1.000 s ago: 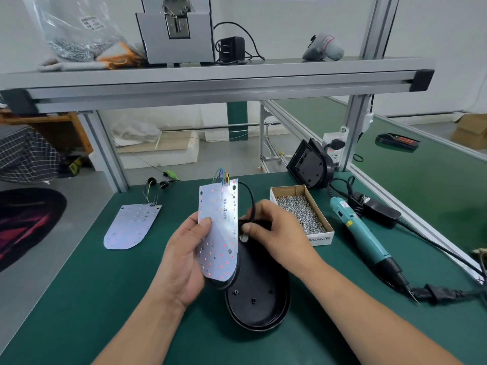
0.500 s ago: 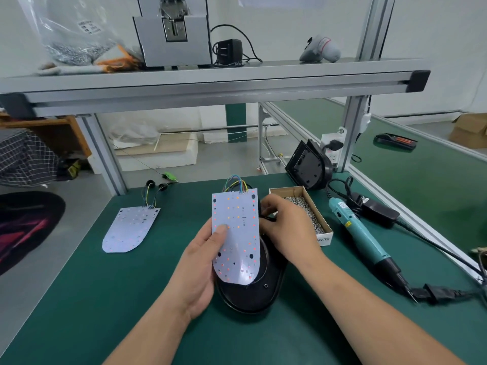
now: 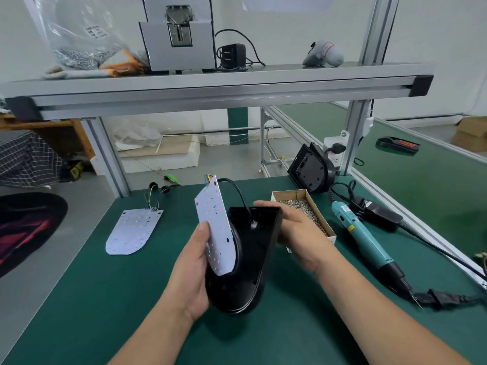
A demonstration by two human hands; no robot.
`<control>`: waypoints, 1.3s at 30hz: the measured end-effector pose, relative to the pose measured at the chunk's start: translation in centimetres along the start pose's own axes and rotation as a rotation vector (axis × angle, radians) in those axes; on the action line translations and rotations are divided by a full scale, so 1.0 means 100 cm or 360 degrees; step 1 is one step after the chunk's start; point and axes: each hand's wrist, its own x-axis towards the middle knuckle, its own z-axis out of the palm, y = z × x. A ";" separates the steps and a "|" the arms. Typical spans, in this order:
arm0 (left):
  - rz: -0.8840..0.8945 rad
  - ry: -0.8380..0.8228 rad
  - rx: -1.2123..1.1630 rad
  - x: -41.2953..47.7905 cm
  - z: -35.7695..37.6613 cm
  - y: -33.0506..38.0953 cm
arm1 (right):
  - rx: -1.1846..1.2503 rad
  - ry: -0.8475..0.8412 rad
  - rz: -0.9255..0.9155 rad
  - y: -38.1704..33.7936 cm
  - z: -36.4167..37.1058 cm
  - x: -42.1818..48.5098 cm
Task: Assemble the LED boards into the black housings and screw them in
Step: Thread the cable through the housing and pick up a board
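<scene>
A black housing is tilted up on its edge above the green mat, its back turned toward me. My right hand grips its upper right side. My left hand holds a white LED board against the housing's open face, thumb on the board. A black cable runs from the board's wired top end into the housing's back. A second LED board with wires lies flat at the left. A second black housing leans at the back right.
A cardboard box of screws sits just behind my right hand. A teal electric screwdriver lies at the right with its power adapter and cable. An aluminium shelf spans overhead on posts.
The housing lay flat on the mat; both hands have lifted and tipped it up on edge. The LED board has turned with it, staying in my left hand.
</scene>
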 end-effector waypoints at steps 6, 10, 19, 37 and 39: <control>-0.0032 -0.0026 -0.0070 -0.001 0.001 0.002 | 0.0195 -0.0265 0.0120 0.010 -0.001 -0.004; -0.0059 -0.0038 -0.0111 0.002 -0.001 0.003 | 0.0217 -0.0372 0.0091 0.011 -0.002 -0.005; 0.0237 0.0117 0.0025 0.008 -0.009 0.010 | -0.1095 0.0007 0.0010 -0.012 -0.008 -0.017; 0.0221 -0.0029 -0.0063 0.006 -0.016 0.007 | -0.1178 0.0412 -0.0883 -0.009 -0.016 -0.015; 0.0218 -0.0015 -0.0061 0.006 -0.016 0.006 | -0.1225 0.0160 -0.0908 -0.008 -0.007 -0.016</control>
